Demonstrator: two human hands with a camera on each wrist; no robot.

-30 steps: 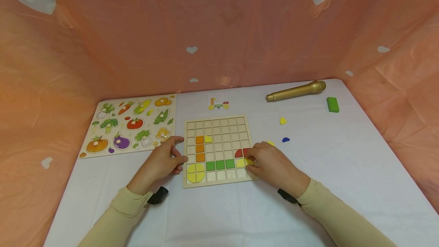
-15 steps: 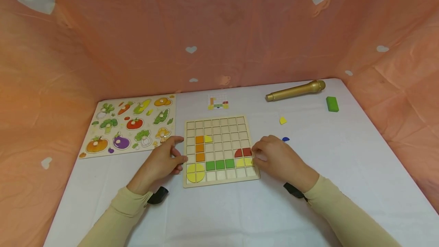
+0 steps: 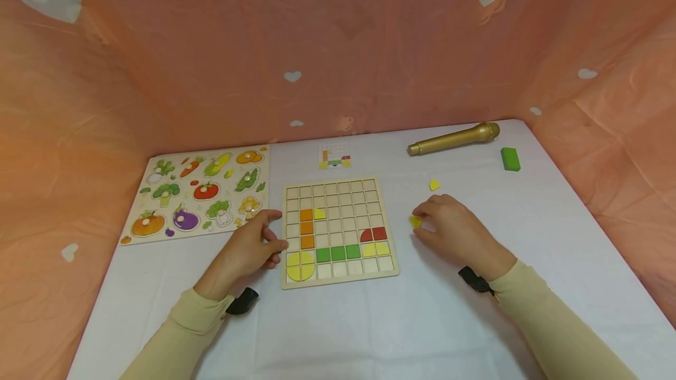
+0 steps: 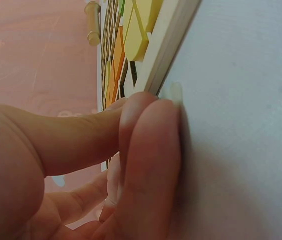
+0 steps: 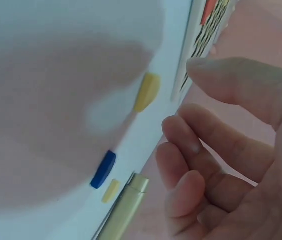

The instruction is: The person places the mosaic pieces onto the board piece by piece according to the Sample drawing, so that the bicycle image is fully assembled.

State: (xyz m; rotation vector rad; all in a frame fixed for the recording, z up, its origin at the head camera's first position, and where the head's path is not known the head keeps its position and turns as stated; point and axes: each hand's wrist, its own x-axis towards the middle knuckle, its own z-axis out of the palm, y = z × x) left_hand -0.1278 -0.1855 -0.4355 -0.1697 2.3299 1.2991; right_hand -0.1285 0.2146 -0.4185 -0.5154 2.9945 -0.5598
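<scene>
A wooden grid board (image 3: 338,283) lies on the table with flat orange, red, green and yellow pieces set in some of its cells. At its left edge rests my left hand (image 3: 245,257); thumb and index fingertip touch the rim, and in the left wrist view the fingertips meet beside the board's side (image 4: 163,47). Right of the board, my right hand (image 3: 456,230) hovers around a loose yellow piece (image 3: 416,221). The right wrist view shows thumb and fingers apart, with that yellow piece (image 5: 147,92) lying on the cloth beyond them. A blue piece (image 5: 103,170) lies farther off, hidden in the head view.
Another yellow piece (image 3: 434,185) lies beyond my right hand. A gold microphone (image 3: 454,138) and a green block (image 3: 510,159) are at the back right. A small pattern card (image 3: 335,157) sits behind the board; a vegetable puzzle (image 3: 198,216) lies to its left.
My right hand has left the red and yellow pieces at the board's right side and moved right to the loose yellow piece. The left hand has stayed at the rim.
</scene>
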